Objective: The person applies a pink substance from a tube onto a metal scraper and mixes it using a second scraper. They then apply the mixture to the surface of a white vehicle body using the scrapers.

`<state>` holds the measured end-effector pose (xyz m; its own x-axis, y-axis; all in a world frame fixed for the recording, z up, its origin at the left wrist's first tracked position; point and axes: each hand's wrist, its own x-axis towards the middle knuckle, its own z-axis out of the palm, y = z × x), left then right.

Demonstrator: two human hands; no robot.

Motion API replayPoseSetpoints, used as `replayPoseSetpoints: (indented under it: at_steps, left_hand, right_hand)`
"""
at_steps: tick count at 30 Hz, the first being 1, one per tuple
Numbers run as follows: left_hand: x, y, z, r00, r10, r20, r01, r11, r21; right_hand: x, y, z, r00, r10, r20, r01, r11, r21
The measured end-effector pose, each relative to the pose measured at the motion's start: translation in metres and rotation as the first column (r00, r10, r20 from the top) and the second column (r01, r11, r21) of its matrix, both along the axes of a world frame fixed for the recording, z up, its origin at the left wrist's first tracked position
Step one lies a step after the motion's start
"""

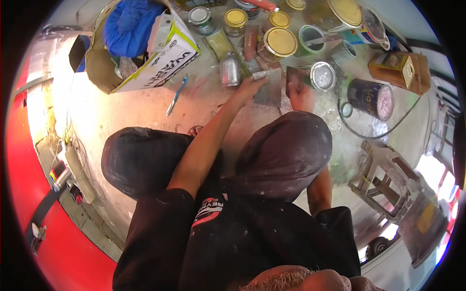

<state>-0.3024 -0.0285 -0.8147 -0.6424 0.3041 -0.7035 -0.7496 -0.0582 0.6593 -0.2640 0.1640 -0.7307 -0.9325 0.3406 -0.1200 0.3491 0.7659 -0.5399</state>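
My left hand [252, 88] is closed on a grey flat plate [270, 89] near its top left edge, where a whitish handle or strip shows. Just right of it, my right hand [301, 97] grips a dark flat blade [296, 76] by its lower part. A narrow gap separates the two flat pieces. Beside my left hand stands a silver metal bottle [229, 72]. To the right of the dark blade is an open can [323, 76] with pale grey contents. A can with a yellow lid [280, 42] sits beyond the hands.
A cardboard box [141, 77] with a blue cloth [128, 26] is at the upper left, a toothbrush-like blue tool [177, 95] beside it. A dark paint can [370, 99], a cable and a worn stool [388, 186] are on the right. Several jars line the back.
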Motion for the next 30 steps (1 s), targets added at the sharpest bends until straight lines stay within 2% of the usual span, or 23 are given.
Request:
replayPoseSetpoints:
  at_steps: [1,2,3,4,5,6,8,9,10,13,15,16,17,19,22,24,25,26,27,30]
  left_hand:
    - [-0.002,0.006,-0.01,0.997,0.078,0.002,-0.078,0.994,0.079]
    - [-0.005,0.012,-0.03,0.995,0.096,0.006,-0.095,0.993,-0.071]
    - [-0.007,0.009,-0.057,0.981,-0.026,0.191,-0.059,0.903,0.426]
    - [-0.007,0.006,-0.086,0.935,-0.22,0.279,-0.107,0.575,0.811]
    - [-0.007,0.003,-0.1,0.869,-0.428,0.246,-0.223,0.105,0.969]
    - [-0.008,0.003,-0.075,0.805,-0.492,0.331,-0.248,0.228,0.942]
    - [-0.008,0.005,-0.045,0.88,-0.412,0.235,0.058,0.585,0.809]
    - [-0.007,0.007,-0.03,0.904,-0.393,0.167,0.193,0.725,0.662]
    - [-0.003,0.007,-0.009,0.889,-0.393,0.237,0.141,0.725,0.675]
    - [0.006,0.022,0.001,0.933,-0.295,0.209,0.185,0.886,0.426]
    - [0.01,0.026,0.008,0.947,-0.21,0.242,0.1,0.911,0.399]
    - [0.01,0.028,0.013,0.952,-0.169,0.255,0.061,0.921,0.385]
    - [0.011,0.025,0.014,0.937,-0.207,0.282,0.006,0.816,0.579]
    - [0.011,0.011,0.015,0.905,-0.294,0.309,-0.134,0.493,0.86]
    - [0.014,0.009,0.017,0.919,-0.257,0.298,0.027,0.796,0.604]
    - [0.022,0.007,-0.019,0.959,-0.231,0.163,0.177,0.94,0.291]
    - [0.024,0.006,-0.02,0.966,-0.24,0.094,0.229,0.967,0.113]
    - [0.03,0.005,-0.02,0.978,-0.183,0.098,0.173,0.98,0.097]
    - [0.034,0.001,0.004,0.987,-0.125,0.1,0.117,0.99,0.08]
    - [0.049,-0.005,0.013,0.988,-0.012,0.157,-0.005,0.994,0.112]
  right_hand:
    - [0.003,-0.004,0.005,0.996,-0.068,-0.05,0.066,0.997,-0.042]
    - [0.004,-0.004,0.006,0.989,-0.139,-0.052,0.125,0.969,-0.211]
    - [0.007,-0.004,0.003,0.988,-0.145,-0.049,0.129,0.959,-0.252]
    - [0.012,-0.004,-0.003,0.987,-0.154,-0.047,0.134,0.947,-0.292]
    - [0.015,-0.004,-0.006,0.985,-0.165,-0.044,0.142,0.933,-0.331]
    - [0.017,-0.008,-0.004,0.991,-0.132,-0.031,0.117,0.948,-0.295]
    - [0.022,-0.021,0.005,0.997,-0.079,-0.001,0.077,0.973,-0.218]
    - [0.023,-0.029,0.019,0.994,-0.109,-0.018,0.097,0.939,-0.329]
    - [0.022,-0.038,0.037,0.99,-0.139,-0.033,0.111,0.893,-0.437]
    - [0.024,-0.032,0.031,0.996,-0.038,0.085,0.058,0.967,-0.25]
    - [0.024,-0.016,-0.005,0.973,0.111,0.203,-0.139,0.982,0.128]
    - [0.026,-0.014,-0.015,0.964,0.148,0.222,-0.177,0.977,0.116]
    - [0.025,-0.015,-0.018,0.953,0.183,0.24,-0.213,0.971,0.106]
    - [0.024,-0.016,-0.023,0.925,0.234,0.299,-0.273,0.957,0.094]
    - [0.024,-0.017,-0.031,0.889,0.274,0.366,-0.33,0.939,0.099]
    - [0.023,-0.023,-0.024,0.891,0.295,0.344,-0.353,0.928,0.12]
    - [0.023,-0.024,-0.019,0.881,0.301,0.365,-0.363,0.925,0.112]
    - [0.021,-0.024,-0.01,0.87,0.305,0.386,-0.371,0.923,0.105]
    - [0.018,-0.024,-0.004,0.859,0.31,0.407,-0.378,0.92,0.099]
    - [0.017,-0.025,0.001,0.906,0.279,0.319,-0.354,0.912,0.208]
